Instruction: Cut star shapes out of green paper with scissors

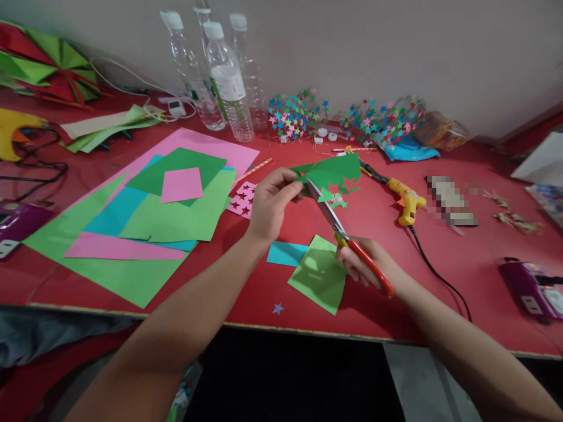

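Note:
My left hand point(275, 202) pinches the left corner of a dark green paper sheet point(332, 170), which has star-shaped holes along its lower edge. In my right hand point(363, 261) is a pair of scissors point(369, 266) with red handles. Their blades reach up to the green paper, close to my left fingertips. Beneath the scissors lie a light green paper piece point(319, 278) and a small blue paper strip point(287, 254). Just left of my left hand is a pink paper with star cut-outs point(241, 200), partly hidden by the hand.
Coloured paper sheets point(145, 281) overlap on the left. Clear plastic bottles point(229, 82) stand against the wall, beside bunches of small stars point(299, 114). A yellow glue gun point(407, 199) with a black cord lies at right; a purple power strip point(534, 287) sits further right.

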The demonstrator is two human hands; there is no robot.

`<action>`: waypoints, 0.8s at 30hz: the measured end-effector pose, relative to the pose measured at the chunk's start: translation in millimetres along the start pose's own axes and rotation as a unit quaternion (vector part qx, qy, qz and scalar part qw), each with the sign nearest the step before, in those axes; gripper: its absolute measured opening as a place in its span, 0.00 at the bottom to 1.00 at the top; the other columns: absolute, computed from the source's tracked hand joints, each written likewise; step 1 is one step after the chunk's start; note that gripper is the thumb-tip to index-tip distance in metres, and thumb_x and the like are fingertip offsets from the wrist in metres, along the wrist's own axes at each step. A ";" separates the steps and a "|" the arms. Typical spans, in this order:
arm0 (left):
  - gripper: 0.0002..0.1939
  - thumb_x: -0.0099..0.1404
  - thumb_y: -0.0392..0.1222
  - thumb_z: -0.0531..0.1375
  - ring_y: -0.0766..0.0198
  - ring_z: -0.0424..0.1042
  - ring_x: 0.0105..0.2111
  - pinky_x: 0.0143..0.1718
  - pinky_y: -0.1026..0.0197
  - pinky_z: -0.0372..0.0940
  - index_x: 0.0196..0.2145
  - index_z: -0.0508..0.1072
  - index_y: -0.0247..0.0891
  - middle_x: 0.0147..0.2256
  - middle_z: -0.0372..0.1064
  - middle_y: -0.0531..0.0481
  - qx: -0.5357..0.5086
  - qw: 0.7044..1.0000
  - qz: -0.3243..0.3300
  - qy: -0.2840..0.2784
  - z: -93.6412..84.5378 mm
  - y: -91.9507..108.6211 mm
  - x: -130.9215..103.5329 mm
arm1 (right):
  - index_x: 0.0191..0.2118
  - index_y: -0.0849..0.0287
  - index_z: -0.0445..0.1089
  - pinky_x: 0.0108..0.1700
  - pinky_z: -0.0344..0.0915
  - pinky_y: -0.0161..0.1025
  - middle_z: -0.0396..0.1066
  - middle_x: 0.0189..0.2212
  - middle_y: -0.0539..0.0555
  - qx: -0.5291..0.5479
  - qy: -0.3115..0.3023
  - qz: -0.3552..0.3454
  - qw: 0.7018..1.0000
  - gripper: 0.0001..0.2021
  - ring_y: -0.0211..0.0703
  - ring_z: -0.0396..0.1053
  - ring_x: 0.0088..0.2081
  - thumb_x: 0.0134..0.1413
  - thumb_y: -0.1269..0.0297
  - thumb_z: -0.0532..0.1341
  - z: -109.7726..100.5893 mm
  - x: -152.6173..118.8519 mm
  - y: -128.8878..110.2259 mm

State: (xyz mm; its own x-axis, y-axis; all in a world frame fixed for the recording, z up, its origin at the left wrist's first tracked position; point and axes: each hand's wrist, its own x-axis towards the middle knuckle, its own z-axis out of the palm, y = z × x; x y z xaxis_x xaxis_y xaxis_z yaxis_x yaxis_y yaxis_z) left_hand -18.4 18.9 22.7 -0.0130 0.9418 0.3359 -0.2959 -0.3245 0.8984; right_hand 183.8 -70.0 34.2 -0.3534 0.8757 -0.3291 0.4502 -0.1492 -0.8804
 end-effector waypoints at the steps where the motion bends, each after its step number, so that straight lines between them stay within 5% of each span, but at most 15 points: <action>1: 0.03 0.57 0.35 0.60 0.71 0.64 0.23 0.27 0.66 0.62 0.26 0.70 0.39 0.21 0.64 0.56 -0.002 1.000 -0.001 -0.004 -0.2 0.6 0.3 | 0.28 0.59 0.61 0.17 0.52 0.31 0.58 0.15 0.45 -0.004 0.000 -0.003 1.000 0.23 0.31 0.54 0.14 0.55 0.41 0.56 -0.6 -0.2 -0.8; 24: 0.03 0.55 0.35 0.60 0.71 0.65 0.22 0.27 0.65 0.62 0.24 0.72 0.39 0.21 0.66 0.55 -0.027 0.999 -0.031 -0.034 -4.7 0.2 2.5 | 0.30 0.59 0.62 0.17 0.52 0.31 0.59 0.15 0.44 0.015 -0.050 -0.041 0.998 0.25 0.29 0.53 0.14 0.58 0.38 0.53 -5.8 -0.2 3.7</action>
State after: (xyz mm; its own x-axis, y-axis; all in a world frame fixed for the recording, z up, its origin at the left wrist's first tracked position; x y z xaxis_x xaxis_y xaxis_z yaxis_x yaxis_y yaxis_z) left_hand -22.9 21.6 22.4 0.0722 0.9511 0.3004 -0.3456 -0.2586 0.9020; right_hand 190.3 -68.1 33.0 -0.4685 0.8355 -0.2873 0.3922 -0.0947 -0.9150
